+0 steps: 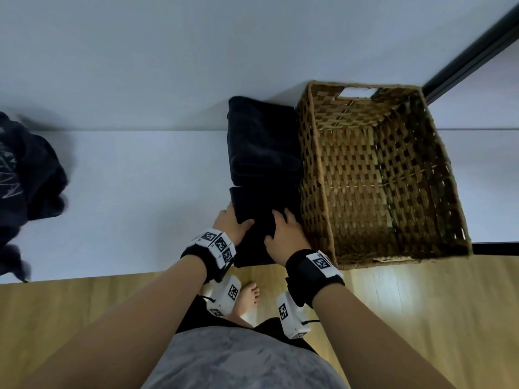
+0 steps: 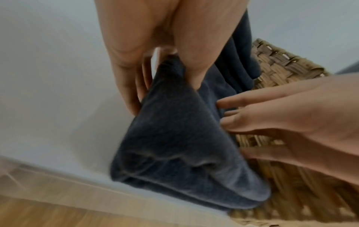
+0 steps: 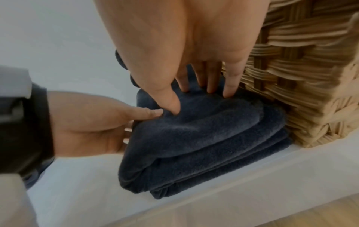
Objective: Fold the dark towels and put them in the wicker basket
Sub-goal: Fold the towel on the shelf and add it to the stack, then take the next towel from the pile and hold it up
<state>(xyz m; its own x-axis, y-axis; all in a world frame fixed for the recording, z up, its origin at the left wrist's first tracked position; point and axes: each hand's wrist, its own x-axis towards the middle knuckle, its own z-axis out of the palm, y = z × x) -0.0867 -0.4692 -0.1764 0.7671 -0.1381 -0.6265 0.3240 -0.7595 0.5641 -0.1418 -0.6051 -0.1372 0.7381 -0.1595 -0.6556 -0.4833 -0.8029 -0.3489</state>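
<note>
Two folded dark towels lie on the white table, left of the wicker basket. The far towel sits untouched. The near towel is a thick folded stack by the table's front edge, against the basket wall. My left hand grips its left edge, thumb on top and fingers tucked underneath. My right hand presses on the towel's top with straight, spread fingers, beside the basket. Nothing shows inside the basket.
A crumpled dark garment with white print lies at the table's left end. Bare white tabletop stretches between it and the towels. A wall stands behind the table, and a black frame runs at top right. Wooden floor lies below the front edge.
</note>
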